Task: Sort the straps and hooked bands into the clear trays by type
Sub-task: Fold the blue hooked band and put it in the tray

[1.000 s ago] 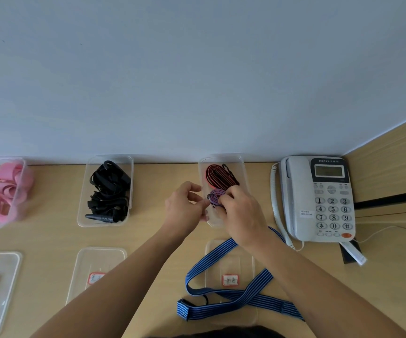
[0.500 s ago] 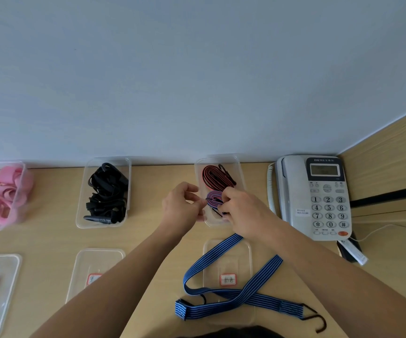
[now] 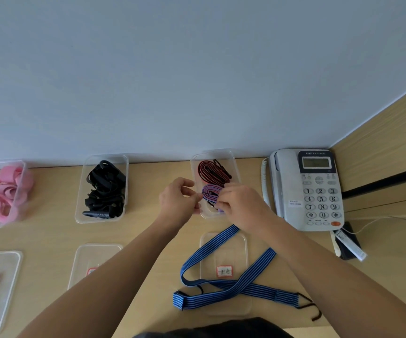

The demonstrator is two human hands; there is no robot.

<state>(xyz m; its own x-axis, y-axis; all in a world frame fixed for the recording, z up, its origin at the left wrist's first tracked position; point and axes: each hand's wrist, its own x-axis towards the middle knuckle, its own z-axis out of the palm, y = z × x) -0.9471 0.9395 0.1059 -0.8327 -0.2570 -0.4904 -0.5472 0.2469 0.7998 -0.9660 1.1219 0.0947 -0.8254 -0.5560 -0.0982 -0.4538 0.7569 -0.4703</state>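
Fingers of our left hand and right hand pinch the purple band over the clear tray, left of the telephone on the wooden desk beneath a grey wall.

A light wooden desk carried three clear trays along the wall, three flat clear lids nearer the person, a grey telephone at right, and a blue striped hooked band draped across one lid.
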